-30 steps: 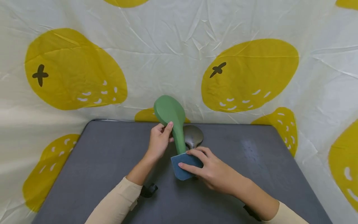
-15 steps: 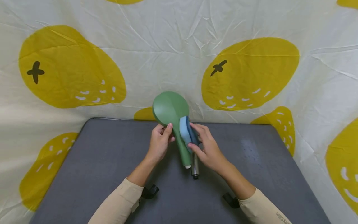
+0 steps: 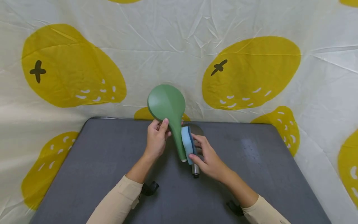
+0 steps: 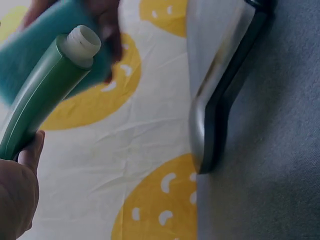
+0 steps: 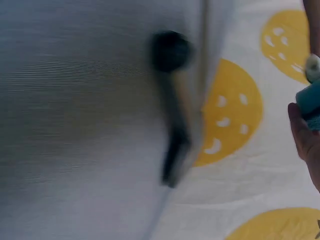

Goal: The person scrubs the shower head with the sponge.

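Observation:
A green shower head (image 3: 167, 102) is held up off the table, its round back facing me in the head view. My left hand (image 3: 156, 138) pinches it at the neck, thumb on the near side. My right hand (image 3: 208, 155) grips a two-tone blue sponge (image 3: 186, 143) along the right side of the handle. In the left wrist view the handle (image 4: 40, 95) ends in a white threaded collar (image 4: 82, 42), and the sponge is blurred behind it. A silver shower head (image 3: 195, 169) lies on the table beyond, partly hidden by the sponge and right hand.
The dark grey table (image 3: 112, 149) ends at a back edge against a hanging pale cloth (image 3: 167, 37) printed with yellow fruit. In the right wrist view the silver shower head (image 5: 172, 115) is blurred, near the table's edge.
The sponge went from the handle's lower end up beside the neck, then slid back down the handle's right side. The green shower head turned its back more toward me and shifted slightly up.

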`<state>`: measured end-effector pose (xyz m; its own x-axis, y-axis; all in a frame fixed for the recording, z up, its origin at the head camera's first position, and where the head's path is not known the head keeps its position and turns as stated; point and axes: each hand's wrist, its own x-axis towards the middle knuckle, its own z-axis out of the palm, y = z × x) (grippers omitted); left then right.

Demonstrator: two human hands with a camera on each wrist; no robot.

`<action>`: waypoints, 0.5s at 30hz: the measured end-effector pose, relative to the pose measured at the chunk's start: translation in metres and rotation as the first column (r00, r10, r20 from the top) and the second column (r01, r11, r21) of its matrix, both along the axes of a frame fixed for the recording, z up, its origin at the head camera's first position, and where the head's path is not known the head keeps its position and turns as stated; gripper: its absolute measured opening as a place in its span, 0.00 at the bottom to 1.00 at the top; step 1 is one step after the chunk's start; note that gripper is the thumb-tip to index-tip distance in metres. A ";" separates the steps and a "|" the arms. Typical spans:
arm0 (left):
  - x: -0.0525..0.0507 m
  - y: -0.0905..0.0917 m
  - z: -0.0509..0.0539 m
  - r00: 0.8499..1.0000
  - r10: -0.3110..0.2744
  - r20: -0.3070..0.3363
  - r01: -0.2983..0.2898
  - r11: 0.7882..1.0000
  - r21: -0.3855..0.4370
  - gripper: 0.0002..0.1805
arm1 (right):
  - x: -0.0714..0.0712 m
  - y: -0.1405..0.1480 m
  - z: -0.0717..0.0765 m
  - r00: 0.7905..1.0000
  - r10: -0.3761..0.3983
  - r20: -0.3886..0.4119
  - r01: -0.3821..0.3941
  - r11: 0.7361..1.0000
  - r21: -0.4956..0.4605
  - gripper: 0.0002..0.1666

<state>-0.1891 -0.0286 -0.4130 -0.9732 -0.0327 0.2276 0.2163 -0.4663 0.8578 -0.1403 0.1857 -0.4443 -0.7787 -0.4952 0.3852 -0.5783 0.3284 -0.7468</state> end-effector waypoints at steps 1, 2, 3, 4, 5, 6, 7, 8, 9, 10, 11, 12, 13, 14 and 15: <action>0.000 -0.001 0.000 1.000 -0.011 -0.011 0.011 1.000 0.008 0.12 | 0.004 0.003 -0.006 1.000 0.019 -0.002 -0.019 1.000 0.005 0.41; 0.000 -0.001 0.001 1.000 -0.018 -0.020 0.018 1.000 0.014 0.14 | 0.007 0.006 -0.011 0.999 0.035 -0.008 -0.035 0.999 0.012 0.42; 0.000 -0.001 0.002 1.000 -0.015 -0.023 0.016 1.000 0.012 0.15 | 0.011 0.009 -0.015 0.999 0.048 -0.015 -0.048 0.999 0.020 0.42; -0.001 -0.001 0.003 1.000 -0.009 -0.022 0.009 1.000 0.009 0.15 | 0.013 0.012 -0.020 0.997 0.065 -0.034 -0.064 0.998 0.023 0.42; -0.001 -0.001 0.004 1.000 -0.001 -0.017 0.001 1.000 0.007 0.15 | 0.016 0.015 -0.023 0.996 0.071 -0.062 -0.069 0.997 0.036 0.41; -0.001 -0.001 0.005 1.000 0.009 -0.012 -0.009 1.000 0.007 0.15 | 0.018 0.017 -0.026 0.992 0.073 -0.104 -0.067 0.996 0.051 0.39; -0.002 -0.001 0.005 1.000 0.018 -0.006 -0.018 1.000 0.005 0.14 | 0.019 0.020 -0.028 0.986 0.067 -0.153 -0.057 0.996 0.070 0.36; -0.002 -0.001 0.005 1.000 0.026 0.001 -0.026 1.000 0.005 0.15 | 0.020 0.022 -0.029 0.976 0.058 -0.209 -0.041 0.995 0.087 0.34; -0.002 0.000 0.005 1.000 0.031 0.007 -0.031 1.000 0.006 0.15 | 0.021 0.023 -0.029 0.963 0.043 -0.265 -0.015 0.994 0.108 0.32; -0.002 0.000 0.005 0.999 0.034 0.012 -0.034 0.999 0.010 0.15 | 0.021 0.024 -0.029 0.941 0.028 -0.337 0.016 0.991 0.130 0.30; -0.002 0.000 0.005 0.999 0.039 0.016 -0.039 0.999 0.011 0.15 | 0.020 0.024 -0.027 0.913 0.019 -0.408 0.047 0.987 0.151 0.28; -0.003 0.001 0.004 0.999 0.049 0.021 -0.050 0.999 0.006 0.16 | 0.020 0.023 -0.026 0.878 0.016 -0.479 0.073 0.983 0.166 0.26; -0.003 0.002 0.003 0.998 0.060 0.025 -0.060 0.998 -0.003 0.16 | 0.019 0.021 -0.024 0.838 0.020 -0.545 0.096 0.978 0.184 0.24; -0.003 0.002 0.002 0.997 0.071 0.029 -0.071 0.997 -0.013 0.16 | 0.018 0.019 -0.021 0.791 0.033 -0.611 0.116 0.972 0.202 0.22; -0.003 0.003 0.002 0.996 0.082 0.032 -0.081 0.996 -0.021 0.16 | 0.016 0.015 -0.019 0.735 0.050 -0.676 0.139 0.965 0.222 0.20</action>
